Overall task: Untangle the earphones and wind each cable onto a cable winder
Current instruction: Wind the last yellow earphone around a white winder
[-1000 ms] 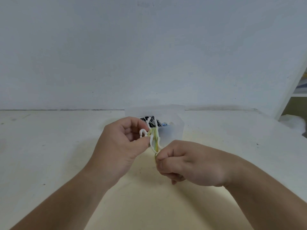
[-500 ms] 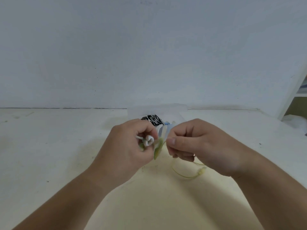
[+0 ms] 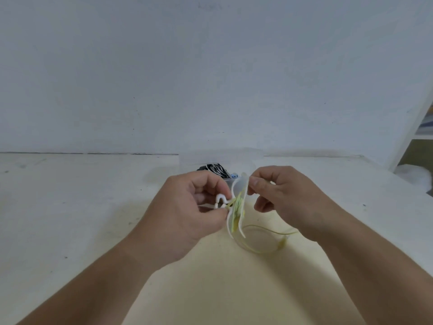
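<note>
Right hand (image 3: pixel 281 202) has come up from below to pinch the top edge of the soft white translucent cable winder (image 3: pixel 237 193). Pale tabletop (image 3: pixel 93 207); clear plastic box (image 3: pixel 189 161) behind. Left hand (image 3: pixel 185 214) grips a white hooked piece (image 3: pixel 220 199) at the winder's side. Thin yellow-green earphone cable (image 3: pixel 257 249) is partly wound, slack loop on table. Step looks like mid-winding. Next: feed the loop round under tension.

No readable text, label or number shows anywhere.
</note>
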